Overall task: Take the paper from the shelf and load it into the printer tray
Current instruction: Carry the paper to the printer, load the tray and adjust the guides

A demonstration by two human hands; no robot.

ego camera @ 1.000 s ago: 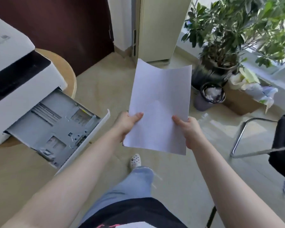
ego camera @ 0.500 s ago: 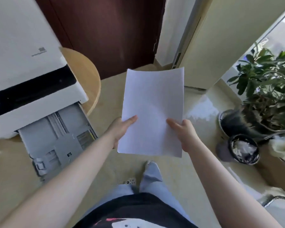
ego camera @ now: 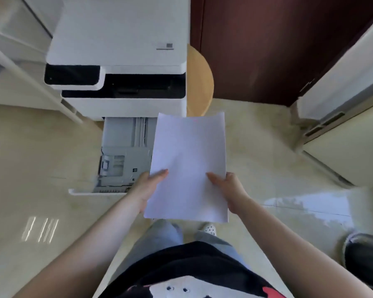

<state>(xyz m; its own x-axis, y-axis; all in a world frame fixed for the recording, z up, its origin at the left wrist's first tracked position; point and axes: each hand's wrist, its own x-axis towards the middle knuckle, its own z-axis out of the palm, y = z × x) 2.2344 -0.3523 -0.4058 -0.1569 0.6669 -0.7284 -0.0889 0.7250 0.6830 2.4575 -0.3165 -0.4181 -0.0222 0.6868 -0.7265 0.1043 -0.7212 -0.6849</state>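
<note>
Nearest the camera, the left hand (ego camera: 148, 187) and the right hand (ego camera: 228, 189) each pinch a side edge of the thin stack of plain white paper (ego camera: 190, 166), thumbs lying on the top face and the other fingers hidden beneath — both hands closed on it, low on the sheet's length. The paper is held in the air, roughly flat, its long axis pointing away from the body toward the white box-shaped printer (ego camera: 121, 61).

Just beyond the left hand lies the pulled-out grey plastic printer tray (ego camera: 123, 155), open and bare of paper. Its long axis runs the same way as the sheet's, but the tray sits to the left: the paper overlaps only its right-hand part. The left hand is the nearer one to it. By my judgement, loading calls for a shift leftward and then down, keeping the sheets parallel to the tray walls.
</note>
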